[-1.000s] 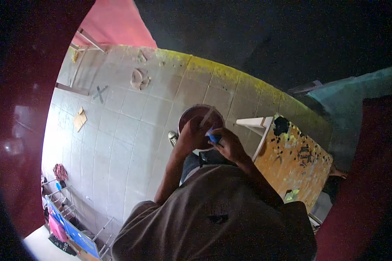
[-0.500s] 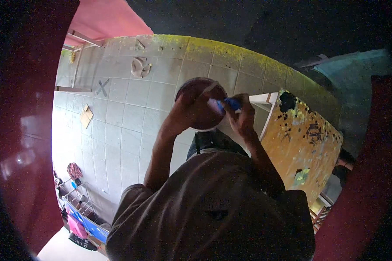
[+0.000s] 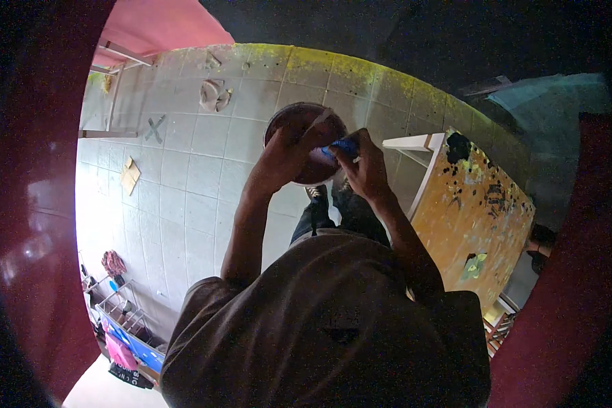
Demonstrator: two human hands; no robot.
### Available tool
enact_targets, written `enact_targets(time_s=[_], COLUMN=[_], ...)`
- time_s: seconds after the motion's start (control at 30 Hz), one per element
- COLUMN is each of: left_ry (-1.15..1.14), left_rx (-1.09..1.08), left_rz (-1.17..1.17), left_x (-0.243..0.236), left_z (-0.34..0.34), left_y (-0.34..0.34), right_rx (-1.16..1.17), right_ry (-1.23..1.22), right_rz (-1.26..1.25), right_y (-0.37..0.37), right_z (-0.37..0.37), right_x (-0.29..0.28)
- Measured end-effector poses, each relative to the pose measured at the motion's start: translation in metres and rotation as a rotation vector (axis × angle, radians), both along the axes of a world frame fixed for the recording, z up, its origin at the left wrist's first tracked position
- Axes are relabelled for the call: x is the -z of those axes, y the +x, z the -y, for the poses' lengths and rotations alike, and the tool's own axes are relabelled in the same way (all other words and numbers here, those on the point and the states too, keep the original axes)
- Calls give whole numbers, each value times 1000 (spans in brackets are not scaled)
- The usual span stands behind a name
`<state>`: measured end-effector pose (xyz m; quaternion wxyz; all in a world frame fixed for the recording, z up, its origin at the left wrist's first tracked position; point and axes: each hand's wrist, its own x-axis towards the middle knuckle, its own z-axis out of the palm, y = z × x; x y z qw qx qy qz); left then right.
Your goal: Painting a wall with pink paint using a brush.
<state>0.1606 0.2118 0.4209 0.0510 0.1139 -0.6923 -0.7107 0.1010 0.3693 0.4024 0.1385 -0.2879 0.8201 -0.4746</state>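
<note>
In front of my body is a round, dark reddish-brown vessel (image 3: 306,181) with a pale rim, like a bucket or basin. My left hand (image 3: 283,158) reaches over its left side with fingers curled; what they grip is lost in the dark. A thin pale strip (image 3: 319,121) slants across the opening near those fingers. My right hand (image 3: 368,166) is closed on a small bright blue object (image 3: 347,147) at the vessel's right side. Its kind is unclear. A whitish-lilac patch (image 3: 317,156) shows between the two hands.
A paint-stained wooden board (image 3: 479,211) on white legs stands close at my right. Crumpled pale material (image 3: 214,95) and a cardboard piece (image 3: 130,175) lie on the tiled floor. A metal rack (image 3: 126,309) with blue and pink things stands lower left. Part of a person (image 3: 540,248) shows far right.
The view has shifted slightly. Both hands and the vessel sit higher and a little further left, and my shoes now show below it. The right hand still grips the blue object.
</note>
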Motion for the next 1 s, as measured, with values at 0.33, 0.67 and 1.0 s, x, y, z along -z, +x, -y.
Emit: enact_targets(time_s=[0.33,0.67,1.0], left_ry=[-275,-125,-59], left_rx=[-20,-17,-17], left_rz=[-142,68,126], left_x=[4,-17,-2], left_z=[3,4,-9], left_y=[6,-1,-39], right_rx=[-19,-34,55], right_ry=[22,-160,-333], right_rz=[-79,-146,-26], right_y=[-9,-41,-79], right_z=[3,-2,-20], right_x=[27,17,33])
